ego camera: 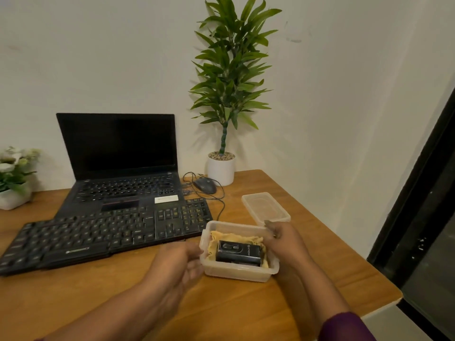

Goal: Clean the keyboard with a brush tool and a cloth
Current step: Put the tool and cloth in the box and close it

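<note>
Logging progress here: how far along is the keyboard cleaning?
Done: lid is off, lying behind the tub. In hand: right hand grips the tub's rim, left hand at its side. Left: cloth and black case are inside; keyboard untouched.

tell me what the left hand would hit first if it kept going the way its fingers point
The left wall of the clear container. The left hand points its fingers rightward at it, and they look at or almost touching that rim, though depth is unclear.

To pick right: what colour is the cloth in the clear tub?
Yellow cloth in clear plastic tub; head view.
</note>
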